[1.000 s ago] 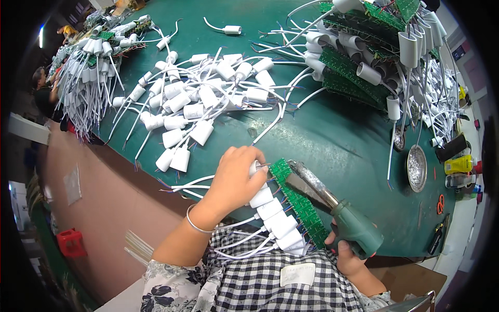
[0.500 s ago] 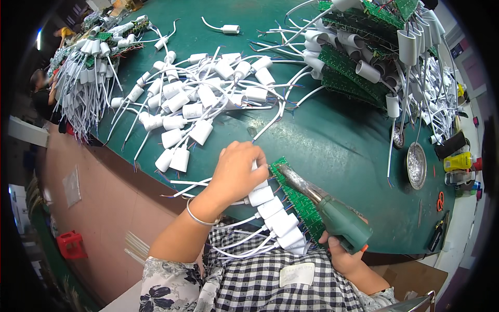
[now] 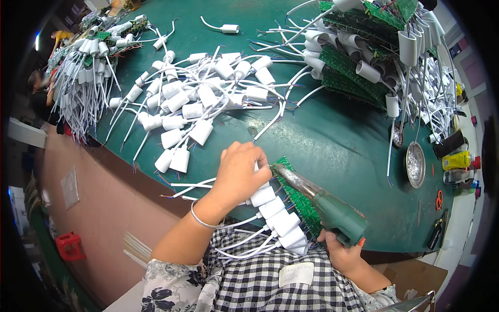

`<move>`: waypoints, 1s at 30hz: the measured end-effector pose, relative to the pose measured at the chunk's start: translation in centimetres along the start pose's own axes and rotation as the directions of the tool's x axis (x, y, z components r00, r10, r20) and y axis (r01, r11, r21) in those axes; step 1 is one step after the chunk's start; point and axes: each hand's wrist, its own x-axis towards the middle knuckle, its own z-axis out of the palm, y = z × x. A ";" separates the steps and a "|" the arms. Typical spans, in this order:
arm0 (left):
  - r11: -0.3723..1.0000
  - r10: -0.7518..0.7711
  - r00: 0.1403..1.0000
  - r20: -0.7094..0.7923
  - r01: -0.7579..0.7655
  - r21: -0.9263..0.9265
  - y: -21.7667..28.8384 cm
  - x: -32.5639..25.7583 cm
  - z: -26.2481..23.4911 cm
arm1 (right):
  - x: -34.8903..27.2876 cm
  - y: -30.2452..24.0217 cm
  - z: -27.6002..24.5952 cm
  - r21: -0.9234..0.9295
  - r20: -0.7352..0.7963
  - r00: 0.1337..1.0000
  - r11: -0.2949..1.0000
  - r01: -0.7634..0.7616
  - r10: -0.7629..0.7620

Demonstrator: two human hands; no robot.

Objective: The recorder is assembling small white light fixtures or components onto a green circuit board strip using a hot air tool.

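Your left fingers [image 3: 248,156] press a white housing [image 3: 261,196] on the green board [image 3: 299,200]; your right hand [image 3: 343,255] grips the green heat gun [image 3: 332,210]; many loose housings [image 3: 197,112] wait.

This is an electronics assembly workshop. A green-topped workbench [image 3: 322,140] stretches away from the hands, and beyond the left hand [image 3: 240,171] lies a heap of white plastic housings with wire tails [image 3: 197,99]. Stacks of green circuit boards [image 3: 353,67] pile up far beyond the right hand [image 3: 340,252], which grips a green heat gun [image 3: 332,210]. More wired bundles [image 3: 83,73] crowd the bench's far left corner.
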 end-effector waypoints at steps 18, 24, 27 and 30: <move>1.000 -0.001 1.000 -0.019 0.002 0.006 0.0 0.0 0.3 | 0.6 -1.5 -0.6 -0.047 0.013 1.000 0.999 -0.022 0.023; 1.000 0.009 1.000 -0.024 -0.009 0.009 0.1 0.0 0.3 | 1.1 -1.2 -0.3 0.053 0.003 0.997 0.996 -0.075 0.075; 1.000 0.013 1.000 -0.028 -0.013 0.012 0.0 0.0 0.1 | 1.0 -1.2 -0.2 0.035 0.007 0.993 0.993 -0.115 0.115; 1.000 0.016 0.999 -0.033 -0.015 0.008 -0.1 -0.1 0.2 | 0.9 -1.2 -0.2 0.030 0.024 0.988 0.988 -0.155 0.154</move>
